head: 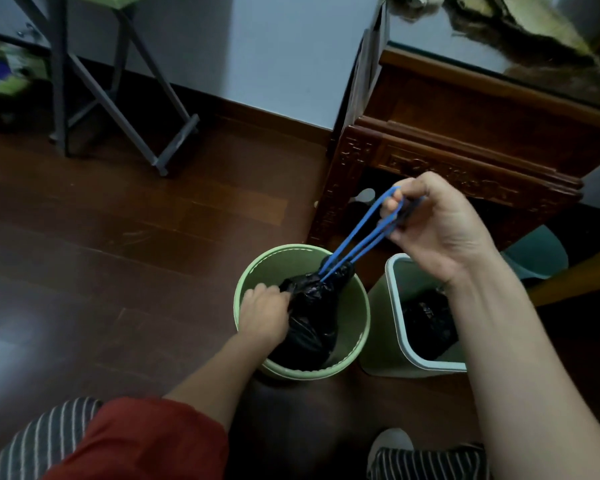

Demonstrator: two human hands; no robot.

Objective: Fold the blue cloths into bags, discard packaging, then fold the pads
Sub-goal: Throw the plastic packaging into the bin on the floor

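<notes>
Two bins sit on the floor (pixel 118 237) by my feet. The black bag (pixel 312 320) is inside the green bin (pixel 355 317), its top bunched shut. My R hand (pixel 437 220) is up high & pinches the blue strings (pixel 357 233), which run tight from the bag's neck. My L hand (pixel 264 313) is down in the bin w/ fingers curled on the bag's side, just under the neck.

I think the bag is soft, thin & crinkly, prob light, & it could rip if I yank. Best to lift by the strings, w/ L hand steadying the neck.

The other bin (pixel 394 299), pale w/ a white rim, is just beside & has dark plastic (pixel 426 323) in it. The floor is dark shiny wood. A carved wood table (pixel 465 161) stands behind the bins. Grey stool legs (pixel 118 81) are far L by the pale wall (pixel 274 46).
</notes>
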